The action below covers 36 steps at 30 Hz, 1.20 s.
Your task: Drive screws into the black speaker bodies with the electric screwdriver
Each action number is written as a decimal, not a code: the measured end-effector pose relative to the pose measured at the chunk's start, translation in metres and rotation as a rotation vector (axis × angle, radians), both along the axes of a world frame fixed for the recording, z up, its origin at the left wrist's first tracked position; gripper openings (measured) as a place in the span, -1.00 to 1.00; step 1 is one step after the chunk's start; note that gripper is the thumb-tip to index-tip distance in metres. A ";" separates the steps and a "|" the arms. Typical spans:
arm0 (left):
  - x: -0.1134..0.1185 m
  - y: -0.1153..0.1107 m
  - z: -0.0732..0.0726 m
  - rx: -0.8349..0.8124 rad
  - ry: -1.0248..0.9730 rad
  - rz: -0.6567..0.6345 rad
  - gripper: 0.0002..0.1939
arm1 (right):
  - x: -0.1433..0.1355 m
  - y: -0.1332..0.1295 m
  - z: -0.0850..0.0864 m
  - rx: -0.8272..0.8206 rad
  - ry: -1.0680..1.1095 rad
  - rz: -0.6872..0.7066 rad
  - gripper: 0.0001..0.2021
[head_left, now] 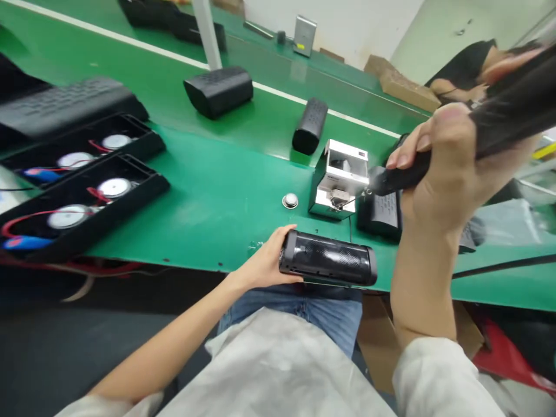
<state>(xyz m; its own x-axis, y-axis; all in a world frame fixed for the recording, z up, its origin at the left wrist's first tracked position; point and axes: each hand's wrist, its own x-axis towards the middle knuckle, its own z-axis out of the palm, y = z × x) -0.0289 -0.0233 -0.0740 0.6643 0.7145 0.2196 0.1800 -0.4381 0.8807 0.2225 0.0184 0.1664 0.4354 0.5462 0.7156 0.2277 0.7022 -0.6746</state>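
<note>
The left hand [270, 260] grips one end of a black speaker [329, 259] at the near edge of the bench [208, 214]. The raised right hand [452, 145] is wrapped around a black electric screwdriver [504, 116]; its tip, blurred, seems to meet the screw feeder [341, 180] beyond the speaker. A round silver disc [290, 200] lies just past the left hand.

Clock centred on speaker [328, 258]: glossy black front, matt end caps [372, 267]. 12: box [346, 178], shiny bare metal. 11: small disc [290, 200], silvery metal. 9: open housing [119, 221], matt black plastic. 2: driver [516, 110], finish blurred. 1: carton [403, 88], brown cardboard. Bench top [217, 202]: smooth, green, faint sheen.
</note>
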 end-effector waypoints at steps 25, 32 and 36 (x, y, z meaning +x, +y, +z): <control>-0.001 -0.003 0.001 -0.002 0.008 -0.022 0.37 | -0.010 -0.012 -0.013 -0.139 0.040 0.159 -0.75; -0.001 -0.004 -0.004 0.009 0.003 -0.041 0.37 | -0.024 -0.012 -0.012 -0.116 0.078 0.250 -0.72; -0.001 -0.003 0.000 0.000 0.004 -0.049 0.34 | -0.031 -0.010 -0.032 -0.080 0.062 0.349 -0.73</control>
<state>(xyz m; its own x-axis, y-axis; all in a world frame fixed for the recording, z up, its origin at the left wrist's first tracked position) -0.0303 -0.0264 -0.0745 0.6993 0.6811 0.2171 0.1620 -0.4468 0.8798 0.1919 0.0088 0.1339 0.2547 0.7226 0.6426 -0.0595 0.6750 -0.7355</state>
